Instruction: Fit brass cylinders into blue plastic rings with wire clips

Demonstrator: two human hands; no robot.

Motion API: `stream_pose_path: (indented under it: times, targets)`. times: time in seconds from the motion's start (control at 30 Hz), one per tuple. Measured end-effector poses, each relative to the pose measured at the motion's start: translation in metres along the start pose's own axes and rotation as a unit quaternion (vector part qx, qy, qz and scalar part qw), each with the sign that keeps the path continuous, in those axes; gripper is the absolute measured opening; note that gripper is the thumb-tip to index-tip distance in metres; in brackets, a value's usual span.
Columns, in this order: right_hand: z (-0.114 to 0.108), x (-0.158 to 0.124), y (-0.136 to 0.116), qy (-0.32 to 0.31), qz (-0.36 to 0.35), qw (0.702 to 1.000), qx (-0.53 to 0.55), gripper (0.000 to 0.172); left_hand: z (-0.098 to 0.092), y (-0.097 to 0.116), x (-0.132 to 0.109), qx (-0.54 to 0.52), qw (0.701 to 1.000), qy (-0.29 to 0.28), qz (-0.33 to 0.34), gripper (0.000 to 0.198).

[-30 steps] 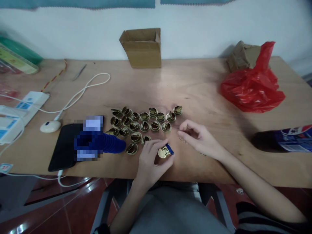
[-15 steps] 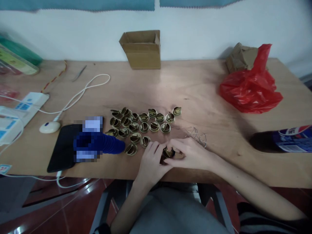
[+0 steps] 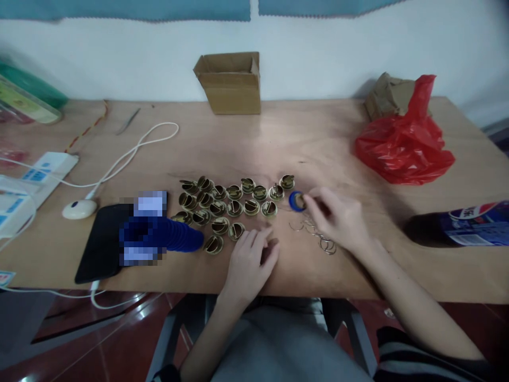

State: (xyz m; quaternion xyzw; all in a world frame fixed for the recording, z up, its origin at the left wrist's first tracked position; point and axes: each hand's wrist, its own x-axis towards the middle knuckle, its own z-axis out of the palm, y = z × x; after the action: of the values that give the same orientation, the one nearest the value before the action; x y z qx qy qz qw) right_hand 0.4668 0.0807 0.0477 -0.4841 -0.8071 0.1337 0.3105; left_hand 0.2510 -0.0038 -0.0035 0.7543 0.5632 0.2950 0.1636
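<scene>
My right hand (image 3: pixel 336 217) pinches a round brass-coloured metal piece with a blue rim (image 3: pixel 297 201), tilted just above or on the table. Below that hand lie several thin metal rings (image 3: pixel 326 245). My left hand (image 3: pixel 249 262) rests on the table near its front edge, thumb and forefinger apart, with nothing in it. Beside its fingertips is one of several similar round metal pieces with upright flaps (image 3: pixel 236 231), pale-rimmed and laid out in loose rows. To their left lies a stack of blue ribbed rings (image 3: pixel 183 235), partly blurred out.
A dark phone (image 3: pixel 101 244) and a white cable (image 3: pixel 131 154) lie at left, near a power strip (image 3: pixel 51 170). An open cardboard box (image 3: pixel 234 93) stands against the wall. On the right are a red plastic bag (image 3: pixel 401 151) and a bottle lying down (image 3: pixel 461 225).
My right hand has moved right and away from my left hand, carrying the round metal piece, whose blue rim now shows. My left hand has stayed in place and let go of it.
</scene>
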Motion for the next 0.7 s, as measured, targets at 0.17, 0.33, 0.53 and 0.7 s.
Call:
stream_pose_path:
  times: [0.17,0.33,0.53,0.7]
  targets:
    - [-0.018,0.015,0.035,0.084,0.098,0.979,-0.156,0.028,-0.001,0.0,0.0,0.004,1.0,-0.014,-0.003,0.017]
    - [-0.021,0.019,0.063,0.022,0.137,0.957,-0.256,0.026,-0.001,0.0,-0.002,-0.006,1.0,0.006,0.012,0.014]
    - [-0.016,0.021,0.064,-0.006,0.174,0.953,-0.248,0.018,-0.013,0.003,-0.012,-0.058,0.981,0.167,0.081,0.018]
    - [-0.013,0.022,0.06,0.002,0.183,0.958,-0.219,0.018,-0.061,-0.006,-0.019,0.051,0.908,0.412,0.055,0.027]
